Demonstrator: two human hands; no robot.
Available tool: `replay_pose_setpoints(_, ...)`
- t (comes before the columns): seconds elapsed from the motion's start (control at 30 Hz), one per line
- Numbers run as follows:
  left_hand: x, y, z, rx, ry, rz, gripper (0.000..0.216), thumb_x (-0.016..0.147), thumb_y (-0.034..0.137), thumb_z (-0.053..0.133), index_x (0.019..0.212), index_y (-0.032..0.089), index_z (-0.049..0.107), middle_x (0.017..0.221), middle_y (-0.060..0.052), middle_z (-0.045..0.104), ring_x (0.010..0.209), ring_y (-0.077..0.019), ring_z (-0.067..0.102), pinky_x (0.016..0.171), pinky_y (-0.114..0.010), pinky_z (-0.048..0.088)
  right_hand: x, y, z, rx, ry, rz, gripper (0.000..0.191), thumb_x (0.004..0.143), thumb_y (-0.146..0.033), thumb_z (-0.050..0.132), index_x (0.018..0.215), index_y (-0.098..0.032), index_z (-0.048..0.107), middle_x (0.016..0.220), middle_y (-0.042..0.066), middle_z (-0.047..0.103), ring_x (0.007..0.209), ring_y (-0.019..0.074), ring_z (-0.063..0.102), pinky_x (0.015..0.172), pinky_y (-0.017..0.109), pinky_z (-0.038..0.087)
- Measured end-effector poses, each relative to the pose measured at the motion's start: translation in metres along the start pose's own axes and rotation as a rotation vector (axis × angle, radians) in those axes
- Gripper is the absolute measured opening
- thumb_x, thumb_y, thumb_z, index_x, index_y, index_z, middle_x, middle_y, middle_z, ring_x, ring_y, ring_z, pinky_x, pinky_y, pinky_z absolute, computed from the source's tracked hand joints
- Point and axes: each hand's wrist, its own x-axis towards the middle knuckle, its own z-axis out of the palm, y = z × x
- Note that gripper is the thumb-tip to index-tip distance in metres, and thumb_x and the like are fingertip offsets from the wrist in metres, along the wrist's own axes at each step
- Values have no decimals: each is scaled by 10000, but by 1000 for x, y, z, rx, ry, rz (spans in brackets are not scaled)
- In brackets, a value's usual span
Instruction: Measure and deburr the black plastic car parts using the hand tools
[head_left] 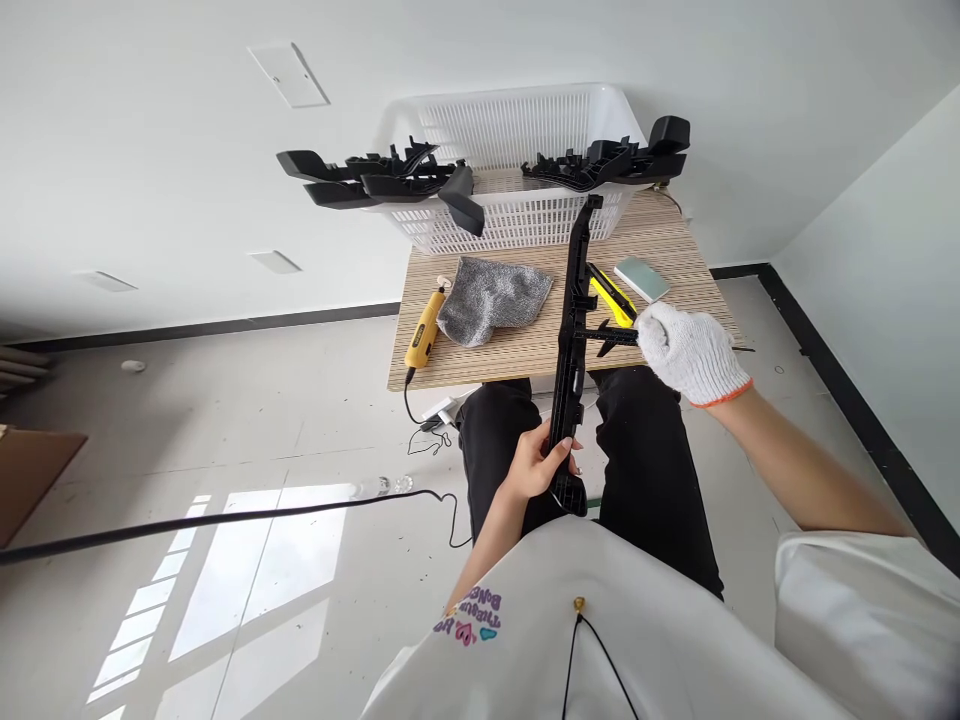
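My bare left hand [541,460] grips the lower end of a long black plastic trim part [574,300], held upright over my lap and the table edge. My right hand [686,350], in a white knit glove with an orange cuff, is closed beside its middle. A narrow dark bar [619,337] with short cross pieces runs from the part to the gloved fingers; whether it belongs to the part I cannot tell. A thin dark tip [742,349] shows behind the glove. What the fingers hold is hidden. Close by lies a yellow and black tool [615,300].
On the small wooden table [480,370] are a grey cloth glove [495,300], a corded yellow rotary tool [425,330] and a pale green box-like object [642,279]. Behind, a white basket [510,215] carries several black plastic parts [382,180]. A black cable [225,517] crosses at left.
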Motion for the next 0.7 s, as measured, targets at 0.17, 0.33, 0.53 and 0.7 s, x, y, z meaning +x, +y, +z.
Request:
replay_pose_setpoints(0.17,0,2,1,14,9,-19,415,981,542,617,900,137,654,580,-25,686,518,-154,690,541,-247,536,0,-6,6,14,11,-2,576,1026,-397,203,1099,-166,726,799,121,723,658,235,600,590,323,208)
replay_pose_setpoints(0.33,1,0,1,33,-15,2,396,989,519,613,908,134,660,586,-29,695,520,-148,688,555,-244,533,1,-12,7,16,-11,4,559,1017,-385,216,1217,-155,685,738,118,690,640,242,582,589,319,215)
replay_pose_setpoints(0.53,0,0,0,14,2,-11,424,975,548,624,901,132,663,580,-24,686,511,-147,682,543,-243,535,1,-10,8,-11,-21,21,547,1011,-335,204,1245,-150,662,721,106,675,610,234,566,579,311,213)
replay_pose_setpoints(0.7,0,2,1,25,0,-26,425,979,549,619,908,133,664,583,-29,694,523,-154,692,549,-247,539,2,-5,10,61,-51,-64,478,1014,-321,244,1190,-154,656,845,114,727,705,249,630,591,324,263)
